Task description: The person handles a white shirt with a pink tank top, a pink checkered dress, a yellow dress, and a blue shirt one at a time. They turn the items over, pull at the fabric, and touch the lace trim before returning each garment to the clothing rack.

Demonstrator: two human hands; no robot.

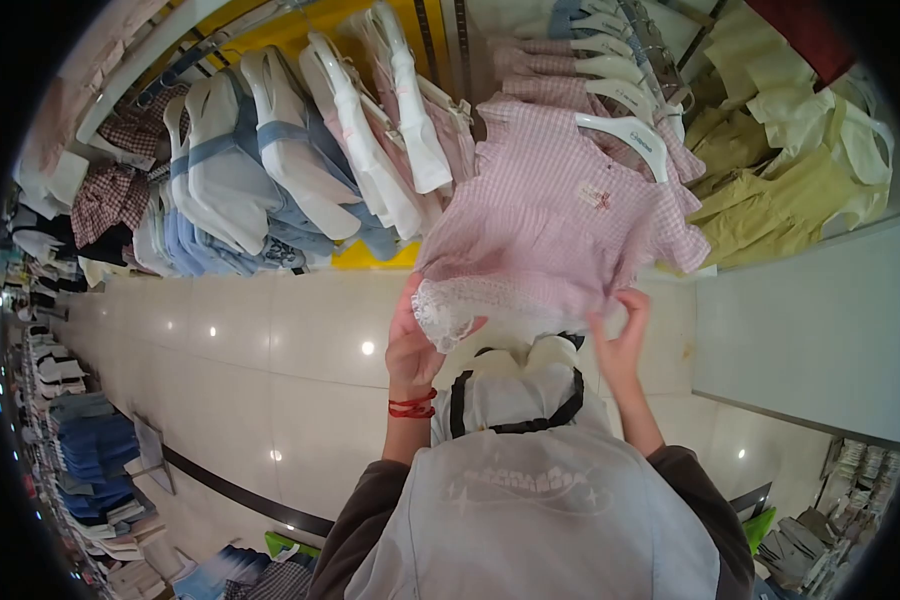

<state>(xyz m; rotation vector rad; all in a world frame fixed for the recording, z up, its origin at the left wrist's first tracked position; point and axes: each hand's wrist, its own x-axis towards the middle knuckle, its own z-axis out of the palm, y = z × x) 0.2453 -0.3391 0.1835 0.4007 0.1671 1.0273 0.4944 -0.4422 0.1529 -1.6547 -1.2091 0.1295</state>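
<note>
A pink gingham child's dress (pixel 545 225) with short sleeves, a small bow on the chest and a white lace hem hangs from a white hanger (pixel 630 138) at the front of a rail. My left hand (pixel 415 335), a red cord round its wrist, is closed on the left end of the lace hem, which partly covers the fingers. At the hem's right corner, my right hand (pixel 625 335) grips the cloth between thumb and fingers, whose tips are partly hidden. Between both hands the skirt is spread out towards me.
More pink gingham garments (pixel 545 65) hang behind the dress. White and blue outfits (pixel 235 160) hang to the left, yellow-green clothes (pixel 760 160) to the right. A pale panel (pixel 805 330) stands at right. Folded jeans (pixel 95 455) lie across the tiled aisle (pixel 270 360).
</note>
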